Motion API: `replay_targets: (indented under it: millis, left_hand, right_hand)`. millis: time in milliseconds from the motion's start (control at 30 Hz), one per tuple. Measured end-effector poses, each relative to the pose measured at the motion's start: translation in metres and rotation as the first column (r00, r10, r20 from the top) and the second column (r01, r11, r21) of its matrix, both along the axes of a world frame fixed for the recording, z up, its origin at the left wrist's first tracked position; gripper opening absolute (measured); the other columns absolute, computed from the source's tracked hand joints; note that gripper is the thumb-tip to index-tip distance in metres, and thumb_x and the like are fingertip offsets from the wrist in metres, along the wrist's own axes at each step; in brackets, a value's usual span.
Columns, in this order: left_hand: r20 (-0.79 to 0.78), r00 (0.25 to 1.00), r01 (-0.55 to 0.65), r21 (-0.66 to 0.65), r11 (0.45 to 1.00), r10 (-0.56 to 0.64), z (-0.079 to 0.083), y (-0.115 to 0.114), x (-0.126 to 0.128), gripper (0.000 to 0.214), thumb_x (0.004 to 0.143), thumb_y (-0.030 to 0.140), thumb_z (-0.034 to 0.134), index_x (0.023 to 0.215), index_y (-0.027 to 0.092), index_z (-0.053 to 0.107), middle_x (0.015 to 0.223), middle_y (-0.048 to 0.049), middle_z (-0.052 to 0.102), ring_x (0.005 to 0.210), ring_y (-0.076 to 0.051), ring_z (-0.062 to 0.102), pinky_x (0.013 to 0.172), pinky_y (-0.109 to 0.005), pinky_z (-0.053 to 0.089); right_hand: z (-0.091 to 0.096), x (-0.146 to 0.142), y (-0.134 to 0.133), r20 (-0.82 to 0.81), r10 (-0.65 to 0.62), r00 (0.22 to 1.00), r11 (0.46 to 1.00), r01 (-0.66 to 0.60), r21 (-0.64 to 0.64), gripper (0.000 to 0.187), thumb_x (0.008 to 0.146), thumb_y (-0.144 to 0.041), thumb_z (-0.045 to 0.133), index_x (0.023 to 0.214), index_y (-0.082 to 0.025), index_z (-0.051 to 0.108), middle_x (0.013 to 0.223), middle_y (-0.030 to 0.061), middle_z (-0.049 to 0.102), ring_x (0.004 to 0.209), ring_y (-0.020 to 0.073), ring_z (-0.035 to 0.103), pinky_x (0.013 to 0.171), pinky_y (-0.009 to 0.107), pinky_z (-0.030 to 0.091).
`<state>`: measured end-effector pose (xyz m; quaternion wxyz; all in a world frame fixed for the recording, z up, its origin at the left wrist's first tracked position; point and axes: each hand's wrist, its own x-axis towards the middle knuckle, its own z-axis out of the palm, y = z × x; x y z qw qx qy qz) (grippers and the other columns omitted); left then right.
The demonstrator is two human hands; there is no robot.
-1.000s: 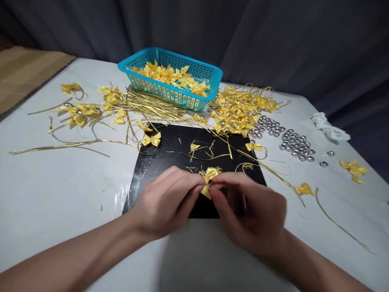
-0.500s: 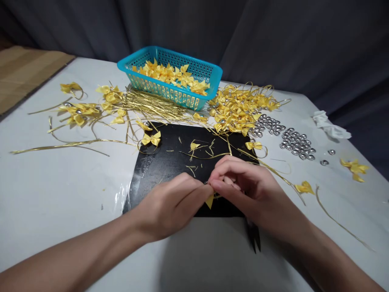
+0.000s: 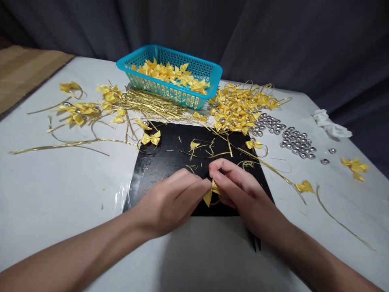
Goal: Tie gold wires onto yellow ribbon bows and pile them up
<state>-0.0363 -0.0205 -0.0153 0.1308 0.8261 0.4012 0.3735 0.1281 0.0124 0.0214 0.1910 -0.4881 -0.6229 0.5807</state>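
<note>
Above the black mat (image 3: 170, 170), both hands meet at a small yellow ribbon bow (image 3: 208, 198). My left hand (image 3: 176, 200) is closed, thumb and forefinger pinching the bow at its upper left. On the other side my right hand (image 3: 243, 188) has its thumb and forefinger pressed together just above the bow; what lies between those tips is too small to make out. A thin gold cord loop (image 3: 215, 201) curves below the bow, partly hidden by the right fingers. Dark pointed blade tips (image 3: 255, 242) stick out from beneath my right hand.
A blue basket (image 3: 215, 77) of yellow bows stands at the back, beside a bundle of gold cords (image 3: 152, 103). Finished-looking bows (image 3: 237, 107) are heaped to its right, near silver beads (image 3: 298, 144). Cord scraps lie on the mat. A white crumpled piece (image 3: 331, 125) sits far right.
My right fingertips have risen slightly, away from the left fingertips, and more of the bow now shows. The right hand has shifted a little left; the left hand stays nearly still.
</note>
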Motion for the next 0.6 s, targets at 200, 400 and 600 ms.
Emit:
replay_targets:
  millis: [200, 400, 600]
  left_hand:
    - [-0.056, 0.998, -0.018, -0.023, 1.000, 0.017, 0.000, -0.001, 0.000, 0.018, 0.089, 0.013, 0.041, 0.085, 0.019, 0.058, 0.067, 0.0006, 0.060, 0.062, -0.012, 0.054, 0.057, -0.021, 0.045]
    - [-0.083, 0.996, -0.017, -0.031, 0.999, 0.014, 0.001, -0.001, 0.001, 0.023, 0.090, 0.015, 0.039, 0.079, 0.019, 0.059, 0.065, 0.0005, 0.060, 0.060, -0.011, 0.052, 0.056, -0.020, 0.044]
    - [-0.055, 0.998, -0.016, -0.101, 0.995, 0.010, 0.005, -0.001, 0.002, 0.028, 0.091, 0.018, 0.035, 0.074, 0.019, 0.058, 0.066, 0.0008, 0.062, 0.057, -0.010, 0.054, 0.055, -0.020, 0.044]
  right_hand:
    - [0.006, 0.005, 0.011, -0.032, 0.112, 0.993, 0.993, -0.113, -0.021, 0.026, 0.083, -0.041, 0.052, 0.073, -0.017, 0.046, 0.052, -0.0069, 0.029, 0.046, 0.0050, 0.022, 0.040, 0.017, 0.018]
    - [0.014, 0.008, 0.020, 0.007, 0.194, 0.981, 0.980, -0.194, -0.033, 0.021, 0.082, -0.034, 0.052, 0.073, -0.015, 0.051, 0.050, -0.0069, 0.031, 0.044, 0.0041, 0.023, 0.038, 0.016, 0.018]
    - [0.014, 0.010, 0.021, -0.014, 0.175, 0.985, 0.955, -0.173, -0.240, 0.023, 0.077, -0.038, 0.060, 0.076, -0.016, 0.053, 0.053, -0.0073, 0.029, 0.042, 0.0026, 0.019, 0.035, 0.015, 0.012]
